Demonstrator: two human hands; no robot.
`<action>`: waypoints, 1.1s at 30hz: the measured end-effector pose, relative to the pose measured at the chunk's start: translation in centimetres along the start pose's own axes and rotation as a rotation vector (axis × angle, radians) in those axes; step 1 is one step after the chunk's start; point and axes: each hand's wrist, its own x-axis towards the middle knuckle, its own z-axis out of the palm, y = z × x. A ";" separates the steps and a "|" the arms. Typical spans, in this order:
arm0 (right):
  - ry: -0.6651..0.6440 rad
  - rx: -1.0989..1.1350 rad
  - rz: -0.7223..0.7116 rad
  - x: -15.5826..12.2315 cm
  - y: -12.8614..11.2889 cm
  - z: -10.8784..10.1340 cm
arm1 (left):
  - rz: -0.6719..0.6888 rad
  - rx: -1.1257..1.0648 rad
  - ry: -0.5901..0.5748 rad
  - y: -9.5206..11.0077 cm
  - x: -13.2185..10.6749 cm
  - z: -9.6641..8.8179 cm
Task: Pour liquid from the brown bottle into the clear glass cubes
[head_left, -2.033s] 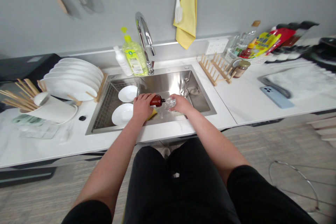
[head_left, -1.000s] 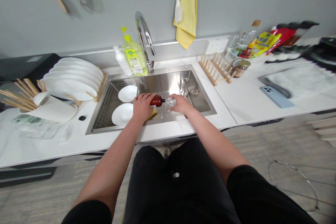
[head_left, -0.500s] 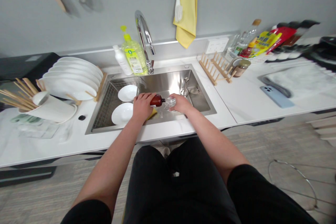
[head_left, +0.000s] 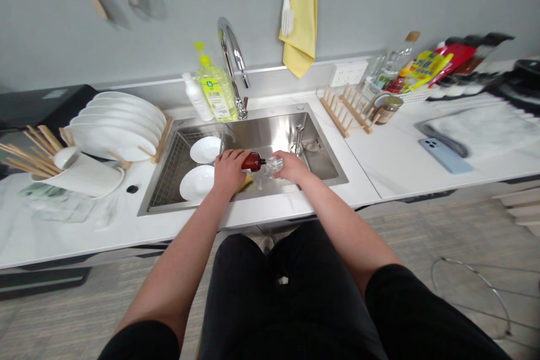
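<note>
Over the sink (head_left: 337,175), my left hand (head_left: 229,171) is wrapped round a reddish-brown bottle (head_left: 252,162). The bottle lies tipped on its side, its dark narrow neck pointing right. Facing that neck is a clear glass (head_left: 275,165), gripped by my right hand (head_left: 291,167). Bottle mouth and glass rim are very close; whether they touch I cannot tell. A yellow cloth or sponge (head_left: 245,182) shows partly beneath my left hand. Two white dishes (head_left: 197,183) sit in the wire basket to its left.
Behind the sink rise a faucet (head_left: 231,62) and a yellow-green soap bottle (head_left: 217,93). White plates (head_left: 118,124) and a chopstick holder (head_left: 86,174) stand left. A wooden rack (head_left: 350,109), a jar (head_left: 388,109) and a phone (head_left: 446,155) are on the right.
</note>
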 end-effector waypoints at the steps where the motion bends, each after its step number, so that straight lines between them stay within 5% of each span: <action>1: 0.001 0.002 -0.001 0.0 0.0 0.0 | 0.001 -0.001 0.001 0.0 0.0 0.0; 33: 0.006 -0.006 -0.010 0.0 0.1 0.1 | 0.003 -0.002 -0.027 0.3 -0.1 -0.5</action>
